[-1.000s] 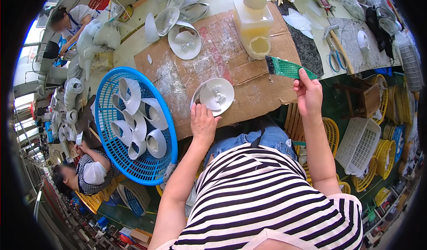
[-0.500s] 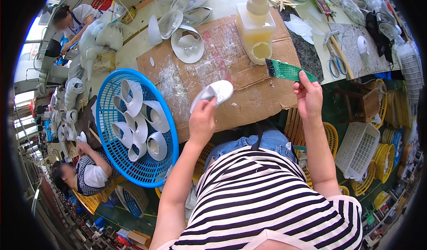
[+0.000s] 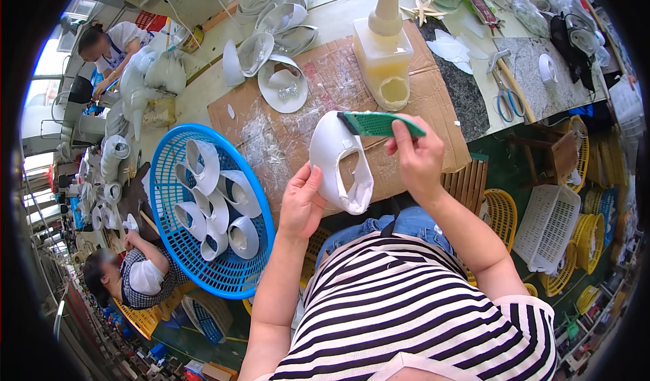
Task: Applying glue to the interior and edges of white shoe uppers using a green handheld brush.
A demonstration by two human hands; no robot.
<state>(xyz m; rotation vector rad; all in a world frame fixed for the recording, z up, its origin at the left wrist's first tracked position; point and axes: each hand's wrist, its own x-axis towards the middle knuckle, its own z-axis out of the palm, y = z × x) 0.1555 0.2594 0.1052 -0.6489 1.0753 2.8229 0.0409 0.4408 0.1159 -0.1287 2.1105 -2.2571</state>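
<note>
My left hand (image 3: 302, 201) grips a white shoe upper (image 3: 327, 144) by its side, toe pointing away and its foot opening toward me. In my right hand (image 3: 418, 157) is a green-handled brush (image 3: 380, 123), its dark bristles touching or very close to the upper's toe. Both are held over a stained cardboard sheet (image 3: 264, 144) on the bench. Beyond them stands a squat bottle (image 3: 382, 59) of yellowish liquid with a tall cone top and a round opening low on its front. More white shoe uppers lie in the blue basket (image 3: 269, 252) at my left.
Curved white pieces (image 3: 283, 100) lie at the cardboard's far left. Blue-handled scissors (image 3: 509, 103) and a hammer (image 3: 514, 86) rest on the right. A white crate (image 3: 545, 228) and yellow baskets (image 3: 497, 222) stand on the floor. Two people (image 3: 139, 279) work at the left.
The shoe upper has been turned so its opening faces me and its toe points away. My right hand has brought the brush leftward and down to the toe.
</note>
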